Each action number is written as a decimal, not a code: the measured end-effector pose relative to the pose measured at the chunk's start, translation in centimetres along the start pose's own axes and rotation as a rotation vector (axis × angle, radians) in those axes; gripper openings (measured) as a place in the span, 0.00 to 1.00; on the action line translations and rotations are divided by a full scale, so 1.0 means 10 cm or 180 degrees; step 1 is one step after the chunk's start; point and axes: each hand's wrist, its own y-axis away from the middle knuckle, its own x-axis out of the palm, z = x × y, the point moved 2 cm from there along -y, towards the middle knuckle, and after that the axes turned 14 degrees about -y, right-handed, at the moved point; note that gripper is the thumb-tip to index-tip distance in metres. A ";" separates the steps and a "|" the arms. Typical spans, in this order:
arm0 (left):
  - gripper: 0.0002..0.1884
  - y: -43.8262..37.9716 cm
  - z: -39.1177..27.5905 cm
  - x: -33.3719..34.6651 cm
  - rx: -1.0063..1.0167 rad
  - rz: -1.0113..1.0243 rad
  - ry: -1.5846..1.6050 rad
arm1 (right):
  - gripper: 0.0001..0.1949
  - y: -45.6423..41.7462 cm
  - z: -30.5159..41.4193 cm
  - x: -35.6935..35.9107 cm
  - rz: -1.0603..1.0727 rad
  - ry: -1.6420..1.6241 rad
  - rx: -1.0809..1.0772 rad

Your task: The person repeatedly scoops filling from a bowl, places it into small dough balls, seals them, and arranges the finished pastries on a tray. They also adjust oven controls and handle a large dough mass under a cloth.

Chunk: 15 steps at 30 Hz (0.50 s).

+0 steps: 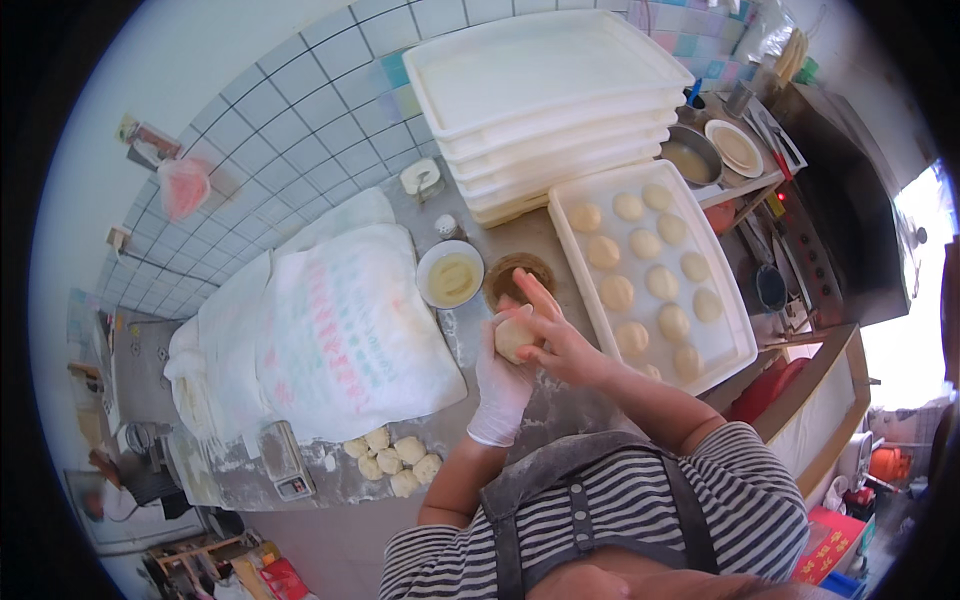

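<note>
A round ball of dough [514, 339] rests in my left hand [504, 386], which wears a thin translucent glove. My bare right hand [559, 337] lies against the ball's right side, its fingers stretched out past it. Just beyond both hands stands a round brown bowl [551, 268] with dark contents, partly hidden by my fingers. Beside it is a white bowl [452, 253] of pale yellowish liquid. To the right, a white plastic tray [739, 352] carries several smooth dough rounds [662, 283]. Rough dough pieces [409, 450] sit in a cluster at the counter's near edge.
Stacked white trays [551, 71] stand against the tiled wall. White cloth sacks with print [337, 330] cover the counter's left part. A small digital scale [283, 457] lies near its front edge. A shaker [447, 226], a metal pot [690, 156] and a dark oven [847, 202] are farther off.
</note>
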 end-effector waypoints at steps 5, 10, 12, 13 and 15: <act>0.30 -0.11 0.12 -0.03 0.1750 0.0325 -0.2550 | 0.36 0.27 -0.09 -0.08 -0.0372 -0.0742 0.0661; 0.23 0.12 0.16 -0.19 0.0681 0.0580 -0.3370 | 0.27 0.89 -0.01 -0.63 -0.0908 0.0685 0.1303; 0.20 0.24 0.13 -0.52 0.0250 0.0495 -0.3889 | 0.28 1.37 -0.14 -1.10 -0.1268 0.1577 0.1598; 0.19 0.29 0.10 -0.70 0.0293 0.0341 -0.4499 | 0.29 1.66 -0.23 -1.33 -0.1557 0.1948 0.1651; 0.24 0.43 0.13 -1.46 0.0366 0.0120 -0.5768 | 0.31 2.00 -0.19 -1.73 -0.1998 0.2295 0.2107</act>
